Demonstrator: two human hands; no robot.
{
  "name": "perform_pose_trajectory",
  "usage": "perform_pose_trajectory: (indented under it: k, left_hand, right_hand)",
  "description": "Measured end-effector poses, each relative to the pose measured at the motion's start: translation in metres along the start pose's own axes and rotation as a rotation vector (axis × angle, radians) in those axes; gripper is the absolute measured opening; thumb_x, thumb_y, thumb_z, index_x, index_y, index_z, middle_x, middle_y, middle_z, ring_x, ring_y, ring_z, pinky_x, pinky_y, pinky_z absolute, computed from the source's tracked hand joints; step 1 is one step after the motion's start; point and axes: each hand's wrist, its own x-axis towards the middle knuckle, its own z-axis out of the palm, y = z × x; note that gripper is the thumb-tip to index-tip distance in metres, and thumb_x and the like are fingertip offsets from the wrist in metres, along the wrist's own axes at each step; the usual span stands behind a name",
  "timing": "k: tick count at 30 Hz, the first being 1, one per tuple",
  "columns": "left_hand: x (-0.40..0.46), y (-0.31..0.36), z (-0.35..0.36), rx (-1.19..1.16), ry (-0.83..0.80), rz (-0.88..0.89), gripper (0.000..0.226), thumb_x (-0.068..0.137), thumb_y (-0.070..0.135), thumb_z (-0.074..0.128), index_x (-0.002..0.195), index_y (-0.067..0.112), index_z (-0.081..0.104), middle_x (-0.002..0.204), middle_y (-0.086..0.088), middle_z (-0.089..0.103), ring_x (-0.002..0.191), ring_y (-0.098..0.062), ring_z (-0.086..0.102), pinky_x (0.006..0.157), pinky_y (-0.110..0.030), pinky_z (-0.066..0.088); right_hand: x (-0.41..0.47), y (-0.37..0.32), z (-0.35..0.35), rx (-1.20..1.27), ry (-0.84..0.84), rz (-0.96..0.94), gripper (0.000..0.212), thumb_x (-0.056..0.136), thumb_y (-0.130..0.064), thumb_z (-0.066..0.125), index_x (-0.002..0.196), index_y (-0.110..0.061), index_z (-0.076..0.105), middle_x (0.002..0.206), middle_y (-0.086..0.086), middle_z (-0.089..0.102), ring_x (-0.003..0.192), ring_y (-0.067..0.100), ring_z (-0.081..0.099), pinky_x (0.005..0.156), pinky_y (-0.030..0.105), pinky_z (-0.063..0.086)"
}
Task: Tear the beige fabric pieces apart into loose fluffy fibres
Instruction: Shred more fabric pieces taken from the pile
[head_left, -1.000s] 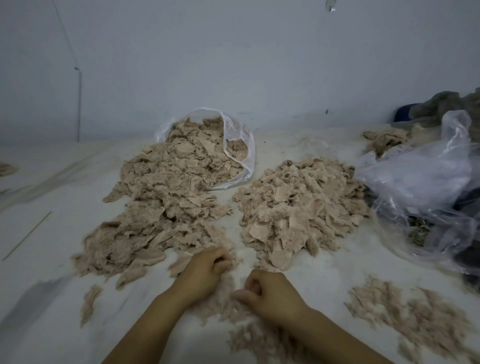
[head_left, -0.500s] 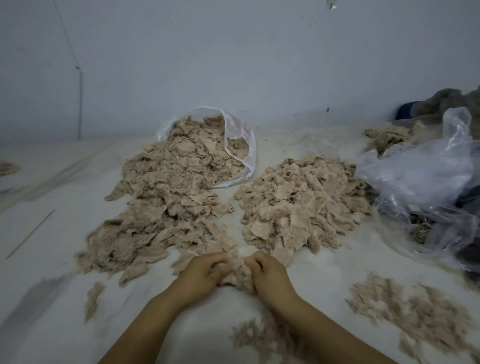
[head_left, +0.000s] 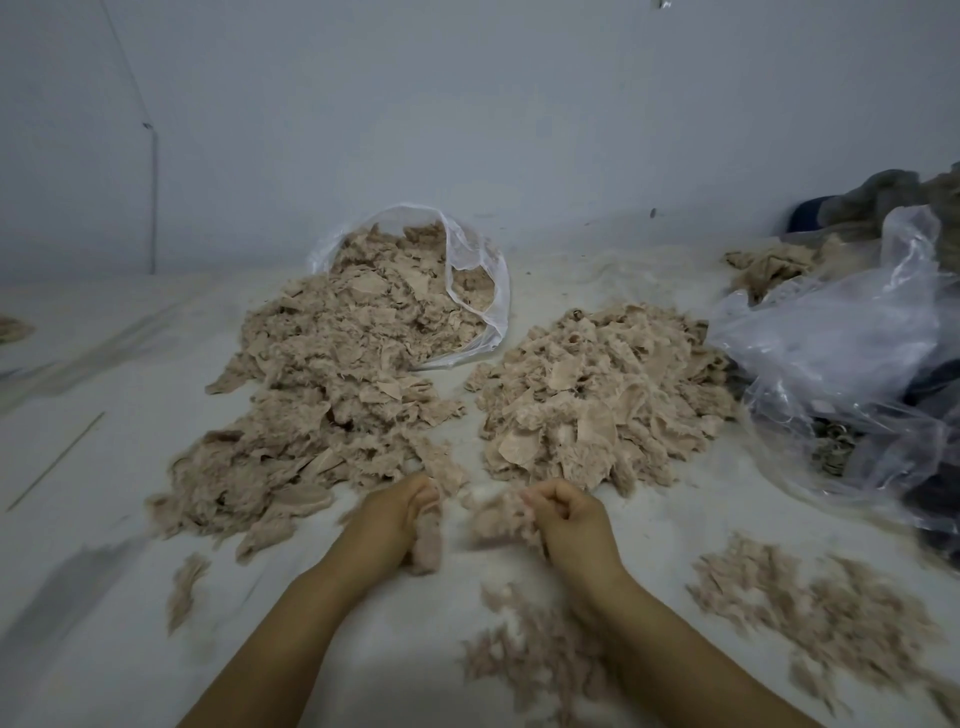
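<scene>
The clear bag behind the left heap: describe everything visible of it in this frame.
The clear plastic bag is thin, crinkled and see-through, and lies on its side on the white surface near the back wall. Its mouth opens toward the camera. Beige fabric pieces fill it and spill out forward into a long heap. Its right wall stands up in a fold, with scraps showing through. Neither hand touches it.

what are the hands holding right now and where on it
The left hand grips a beige tuft by its top end; the right hand pinches another tuft at its right edge.
</scene>
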Motion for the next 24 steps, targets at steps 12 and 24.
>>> perform_pose_trajectory:
  k: [12,24]
  left_hand:
    - [0.0,0.041,0.025,-0.273,-0.104,0.106,0.01,0.088,0.023,0.064,0.078,0.024,0.065,0.062,0.018,0.054,0.057,0.003,0.047,0.06,-0.016,0.038]
    - [0.003,0.035,0.025,-0.308,-0.09,0.006,0.033,0.095,0.016,0.053,0.062,0.016,0.049,0.058,0.003,0.041,0.047,-0.003,0.039,0.049,-0.015,0.037]
  right_hand:
    - [-0.002,-0.009,-0.003,0.31,-0.231,0.159,0.029,0.094,-0.032,0.055,0.082,-0.007,0.064,0.07,0.013,0.057,0.053,0.019,0.051,0.054,0.029,0.043]
    - [0.004,-0.003,-0.01,0.207,0.103,-0.017,0.013,0.09,-0.004,0.061,0.078,-0.007,0.065,0.045,0.003,0.055,0.038,0.009,0.047,0.042,0.019,0.041]
